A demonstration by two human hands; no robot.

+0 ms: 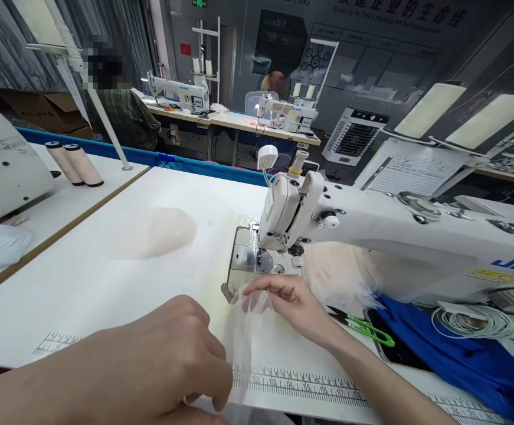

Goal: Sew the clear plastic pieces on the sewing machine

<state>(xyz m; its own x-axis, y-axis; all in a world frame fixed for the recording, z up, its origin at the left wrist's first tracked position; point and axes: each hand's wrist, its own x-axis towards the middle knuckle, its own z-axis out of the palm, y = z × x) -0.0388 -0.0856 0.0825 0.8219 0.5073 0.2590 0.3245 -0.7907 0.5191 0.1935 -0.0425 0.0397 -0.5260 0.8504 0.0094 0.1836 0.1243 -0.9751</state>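
My left hand [168, 360] is low at the front edge of the white table [106, 277], fingers curled and pinching the near end of a thin see-through strip [248, 330]. My right hand [290, 304] pinches the far end of the same strip just in front of the needle plate [244, 260] of a white sewing machine [372, 227]. The strip hangs slack between both hands over a printed ruler [301, 383]. A pale, flesh-coloured padded piece [157, 231] lies on the table to the left of the machine.
Green thread snips [369, 329], blue cloth [455, 354] and a coiled cable [469, 321] lie to the right under the machine arm. Two thread cones [74, 163] stand on the left table. A seated person [117, 106] and more sewing machines [181, 91] are behind.
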